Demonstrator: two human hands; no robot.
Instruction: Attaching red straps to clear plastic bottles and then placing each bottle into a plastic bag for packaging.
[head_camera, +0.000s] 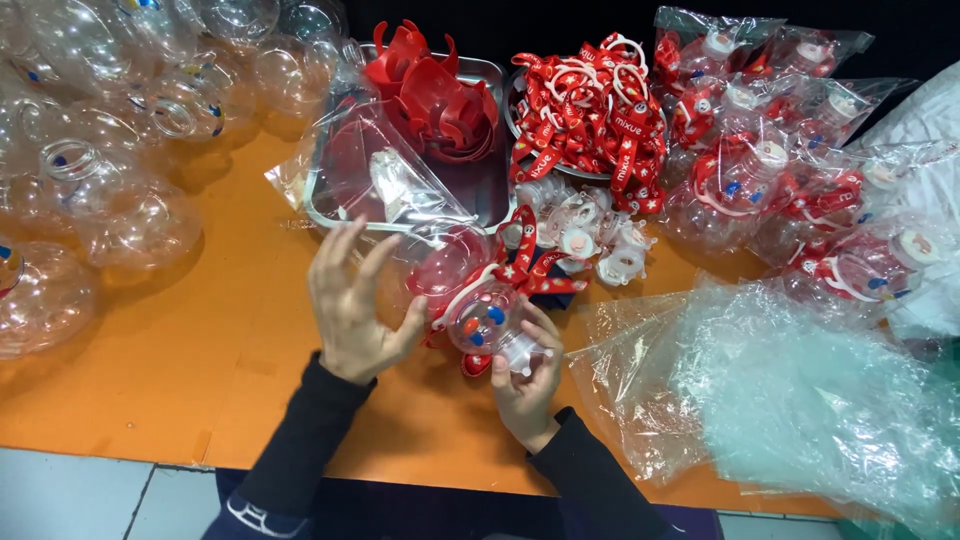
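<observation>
On the orange table (180, 370), a metal tray (330, 215) holds red clips (430, 85); right hand (528, 375) grips a clear bottle (478, 305), left hand (350, 305) spread.

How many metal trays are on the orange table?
2, perhaps more hidden. One metal tray sits at top centre, holding red plastic pieces and a clear bag. A second tray right of it, mostly buried under red straps, shows only its rim.

Left hand (352, 305) raised left of the clear bottle (470, 295), fingers spread and open; right hand (527, 375) cupped beneath the bottle, fingers curled around it.
</observation>
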